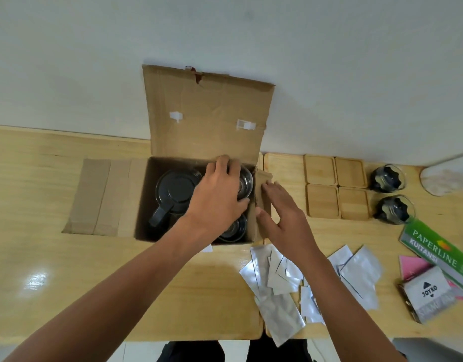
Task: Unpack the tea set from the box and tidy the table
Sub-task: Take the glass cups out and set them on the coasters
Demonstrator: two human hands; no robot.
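An open cardboard box (157,168) stands on the wooden table (55,257), its back flap up against the wall. Inside lie a teapot with a black lid (176,192) on the left and two glass cups (246,182) on the right, the nearer cup (236,229) partly hidden. My left hand (218,194) reaches into the box, fingers curled over the far glass cup. My right hand (280,212) presses flat on the box's right side flap (263,178), fingers apart.
Right of the box lie several square wooden coasters (336,189) and two glass cups (387,177). Silver foil sachets (277,278) are scattered near the front edge. A green receipt book (439,250), a pink sheet and a staples packet (426,296) sit at far right.
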